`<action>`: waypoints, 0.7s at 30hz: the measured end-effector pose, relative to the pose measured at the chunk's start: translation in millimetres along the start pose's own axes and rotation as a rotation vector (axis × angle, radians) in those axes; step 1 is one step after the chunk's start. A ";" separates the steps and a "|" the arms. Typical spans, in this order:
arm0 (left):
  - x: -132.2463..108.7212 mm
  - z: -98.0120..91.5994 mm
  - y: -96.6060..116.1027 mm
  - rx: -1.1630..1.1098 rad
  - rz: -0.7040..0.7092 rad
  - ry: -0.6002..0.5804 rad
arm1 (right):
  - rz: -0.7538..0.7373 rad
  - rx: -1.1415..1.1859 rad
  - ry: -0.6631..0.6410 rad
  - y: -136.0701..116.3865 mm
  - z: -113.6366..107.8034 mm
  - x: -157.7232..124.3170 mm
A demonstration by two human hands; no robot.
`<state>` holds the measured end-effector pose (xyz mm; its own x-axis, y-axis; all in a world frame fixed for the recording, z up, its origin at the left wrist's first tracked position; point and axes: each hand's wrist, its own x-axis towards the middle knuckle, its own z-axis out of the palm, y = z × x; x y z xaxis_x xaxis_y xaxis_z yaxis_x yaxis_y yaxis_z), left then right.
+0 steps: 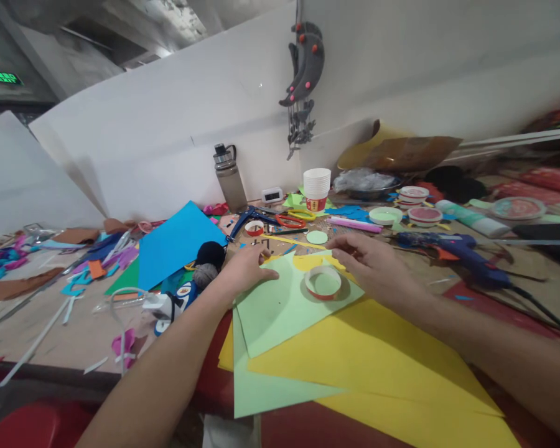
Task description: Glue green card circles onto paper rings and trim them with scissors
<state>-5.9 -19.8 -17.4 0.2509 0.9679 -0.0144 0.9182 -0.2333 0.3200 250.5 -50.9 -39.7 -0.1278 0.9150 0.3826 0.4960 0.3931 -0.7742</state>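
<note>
A light green sheet of paper point(273, 305) lies in front of me on top of yellow sheets. A paper-cup ring point(323, 283) with a red outer side and pale green inside rests on it near the right edge. My left hand point(247, 270) is at the sheet's upper left edge, thumb stretched apart over the paper and fingers loosely bent. At the upper right edge, my right hand point(371, 264) has thumb and fingertips brought together on the green sheet, beside the ring. Just beyond lies a small green paper disc point(317, 237).
Yellow sheets point(368, 348) reach the table's front edge. A blue sheet point(177, 246), a white charger point(158, 305) and yarn balls lie left. Behind stand a bottle point(231, 180) and stacked paper cups point(317, 186). Scissors point(290, 220) lie centrally; a glue gun point(462, 252) lies right.
</note>
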 end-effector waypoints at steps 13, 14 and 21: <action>1.3 -3.3 -2.7 -0.286 0.087 0.107 | 0.081 0.093 0.029 -3.1 -3.3 4.4; 0.9 -4.3 -1.8 -0.355 0.065 0.105 | 0.097 0.110 0.068 -3.6 -4.7 5.6; -0.8 -7.1 4.1 -0.622 -0.086 0.105 | 0.272 0.287 0.414 10.6 -8.7 16.7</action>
<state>-4.5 -20.8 -9.4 0.1234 0.9922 0.0185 0.5764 -0.0868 0.8126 261.1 -32.3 -37.2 0.3478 0.8976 0.2710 0.2037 0.2098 -0.9563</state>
